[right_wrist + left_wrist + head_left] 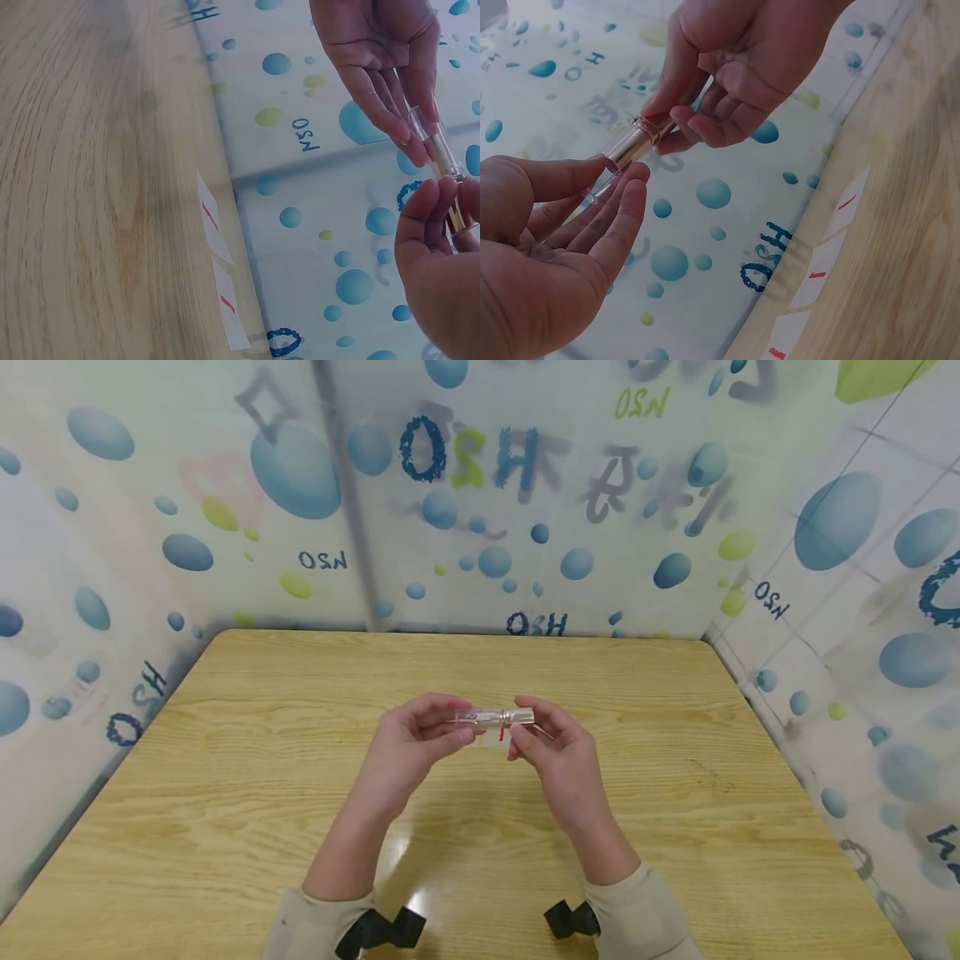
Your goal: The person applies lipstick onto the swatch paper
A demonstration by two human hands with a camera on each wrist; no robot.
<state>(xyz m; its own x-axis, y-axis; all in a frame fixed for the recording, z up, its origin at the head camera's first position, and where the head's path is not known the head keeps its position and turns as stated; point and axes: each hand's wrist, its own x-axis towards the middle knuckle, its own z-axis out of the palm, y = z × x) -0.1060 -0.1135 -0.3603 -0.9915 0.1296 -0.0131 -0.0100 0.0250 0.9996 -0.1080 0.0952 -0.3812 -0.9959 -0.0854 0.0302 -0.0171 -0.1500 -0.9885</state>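
Note:
Between my two hands, above the middle of the table, is a slim lipstick tube [483, 717] with a clear cap part and a shiny metallic base. My left hand [408, 739] pinches the clear end between thumb and fingers. The metallic end is gripped by the thumb and fingers of my right hand [564, 756]. In the left wrist view the tube [628, 146] looks gold and lies slanted, its far end hidden by the right fingers. The right wrist view shows the transparent part of the tube [442, 150] reaching toward the left hand.
Below the hands is a light wooden table [225, 777]. White paper slips [810, 274] with red strokes lie on it near an edge. Patterned curtains [480, 543] with blue drops and letters enclose its back and sides. Dark straps with black blocks [405, 928] sit at both wrists.

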